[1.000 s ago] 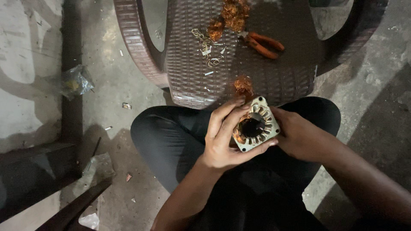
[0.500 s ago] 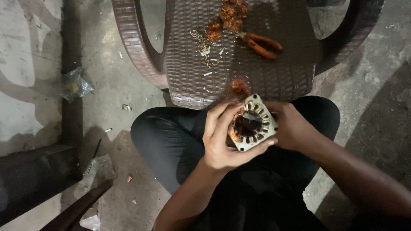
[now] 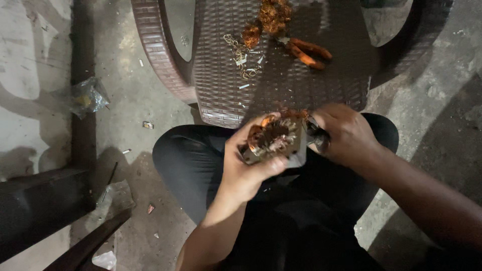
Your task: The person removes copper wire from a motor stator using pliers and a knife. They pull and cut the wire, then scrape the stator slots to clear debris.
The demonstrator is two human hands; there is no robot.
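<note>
Now both hands (image 3: 246, 165) (image 3: 346, 133) tilt the motor stator (image 3: 275, 140) (bore facing up-left).

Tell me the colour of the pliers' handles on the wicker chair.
Orange, seen in the head view: the pliers lie on the dark brown woven chair seat.

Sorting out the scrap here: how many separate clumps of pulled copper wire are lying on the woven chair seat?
2: a large clump at the seat's far edge, and a smaller clump just left of it. More may be hidden beyond the frame.
</note>
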